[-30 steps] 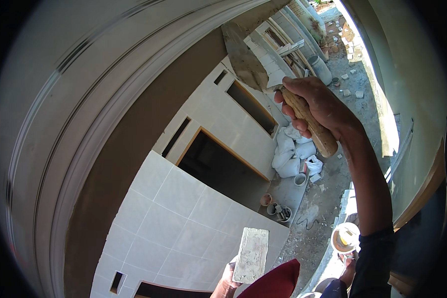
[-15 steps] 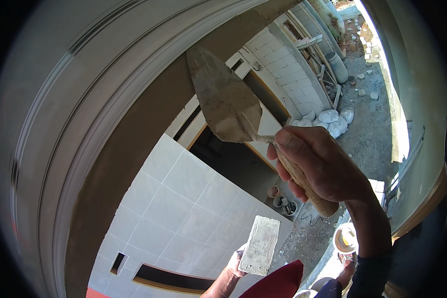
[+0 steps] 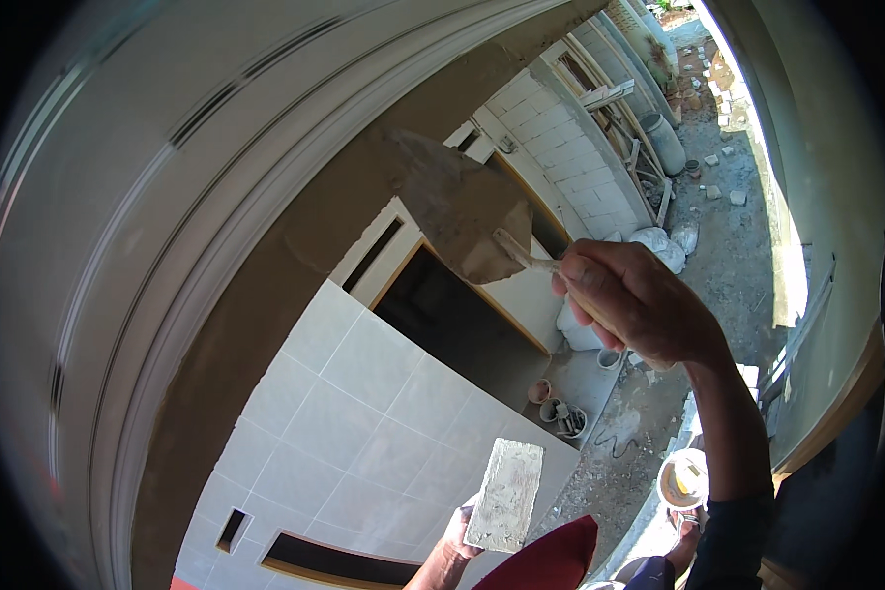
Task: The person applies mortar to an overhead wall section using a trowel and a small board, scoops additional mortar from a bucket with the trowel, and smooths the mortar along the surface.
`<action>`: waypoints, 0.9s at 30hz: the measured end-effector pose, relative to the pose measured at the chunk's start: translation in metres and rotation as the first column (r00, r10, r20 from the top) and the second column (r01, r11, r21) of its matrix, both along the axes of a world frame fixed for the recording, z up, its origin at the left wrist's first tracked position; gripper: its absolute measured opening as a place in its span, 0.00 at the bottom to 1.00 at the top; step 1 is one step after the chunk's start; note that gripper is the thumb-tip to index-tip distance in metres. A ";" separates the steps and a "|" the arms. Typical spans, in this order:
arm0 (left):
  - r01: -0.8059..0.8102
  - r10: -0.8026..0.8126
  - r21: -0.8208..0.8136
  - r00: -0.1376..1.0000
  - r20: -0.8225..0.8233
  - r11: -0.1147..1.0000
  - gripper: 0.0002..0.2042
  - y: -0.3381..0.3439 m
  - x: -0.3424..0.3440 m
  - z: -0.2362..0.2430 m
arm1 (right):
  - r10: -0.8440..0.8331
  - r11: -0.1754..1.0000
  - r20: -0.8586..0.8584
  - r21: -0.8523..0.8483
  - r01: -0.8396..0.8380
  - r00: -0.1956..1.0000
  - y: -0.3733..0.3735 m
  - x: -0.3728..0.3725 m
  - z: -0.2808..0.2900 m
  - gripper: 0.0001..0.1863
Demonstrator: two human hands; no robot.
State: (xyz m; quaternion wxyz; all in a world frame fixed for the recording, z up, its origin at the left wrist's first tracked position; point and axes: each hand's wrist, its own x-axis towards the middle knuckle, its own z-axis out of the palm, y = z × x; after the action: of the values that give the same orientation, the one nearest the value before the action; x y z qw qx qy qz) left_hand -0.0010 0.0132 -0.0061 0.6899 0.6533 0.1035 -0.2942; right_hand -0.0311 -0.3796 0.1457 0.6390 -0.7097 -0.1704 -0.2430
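My right hand (image 3: 644, 305) is wrapped round the handle of a pointed mason's trowel (image 3: 477, 216), its blade smeared with mortar and slightly blurred. The blade's tip points up and left, over a band of wet brown mortar (image 3: 246, 285) that runs along the wall under a white moulding (image 3: 192, 270). I cannot tell whether the tip touches it. Low in the picture, my left hand (image 3: 456, 539) grips a pale, rectangular, plaster-coated block or board (image 3: 506, 492) by its left edge. Most of the left fingers are hidden behind it.
Grey-white tiles (image 3: 364, 364) cover the wall below the mortar. A round bucket (image 3: 680, 479) stands at lower right near a foot. Farther off are a bucket of tools (image 3: 568, 421), white sacks (image 3: 659, 246), leaning timber (image 3: 639, 162) and a grey cylinder (image 3: 662, 143).
The trowel has shifted slightly right and down, and my right hand has turned so the handle is now mostly hidden. The pale block has moved a little left and down.
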 end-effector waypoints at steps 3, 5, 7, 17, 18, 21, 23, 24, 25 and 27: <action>0.033 -0.034 -0.088 0.999 -0.004 0.996 0.21 0.020 0.011 -0.028 | -0.074 0.973 -0.056 0.216 0.084 0.996 -0.031 0.018 0.008 0.23; 0.031 -0.047 -0.243 0.997 -0.062 0.969 0.21 0.032 0.023 -0.048 | -0.092 0.934 -0.078 0.338 0.113 0.993 -0.050 0.031 0.015 0.24; 0.013 -0.063 -0.391 0.991 -0.116 0.920 0.20 0.037 0.029 -0.059 | -0.062 0.913 -0.012 0.403 0.062 0.998 -0.065 0.041 0.021 0.24; -0.166 0.156 -0.061 0.977 -0.144 0.984 0.20 -0.009 0.000 0.005 | 0.042 0.929 -0.093 0.370 -0.005 0.995 -0.054 0.026 0.019 0.23; -0.120 0.109 -0.083 0.987 -0.118 0.989 0.20 -0.011 0.001 0.006 | 0.063 0.921 -0.107 0.390 -0.016 0.992 -0.043 0.019 0.017 0.23; -0.080 0.080 -0.007 0.995 -0.053 0.997 0.21 -0.003 -0.002 0.000 | 0.098 0.949 -0.098 0.310 -0.063 0.990 -0.007 -0.002 0.015 0.25; -0.047 0.047 0.037 0.999 -0.003 0.998 0.21 0.008 0.001 -0.009 | 0.144 0.960 -0.106 0.257 -0.112 0.984 0.015 -0.014 0.013 0.26; -0.031 0.030 0.060 0.999 0.022 0.998 0.22 0.014 0.002 -0.014 | 0.156 0.967 -0.130 0.222 -0.125 0.979 0.025 -0.019 0.012 0.26; 0.012 -0.039 -0.273 0.995 -0.093 0.962 0.23 0.019 0.007 -0.018 | 0.179 0.966 -0.101 0.204 -0.156 0.979 0.036 -0.023 0.010 0.26; -0.039 -0.101 -0.539 0.968 -0.229 0.841 0.26 0.032 0.009 -0.028 | 0.188 0.973 -0.010 0.136 -0.185 0.982 0.060 -0.032 0.005 0.25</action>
State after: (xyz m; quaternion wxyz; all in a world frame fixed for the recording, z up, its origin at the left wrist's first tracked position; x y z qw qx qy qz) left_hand 0.0081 0.0452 -0.0342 0.8223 0.3923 0.0914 -0.4021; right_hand -0.0629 -0.3195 0.1511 0.7074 -0.6485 -0.2120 -0.1848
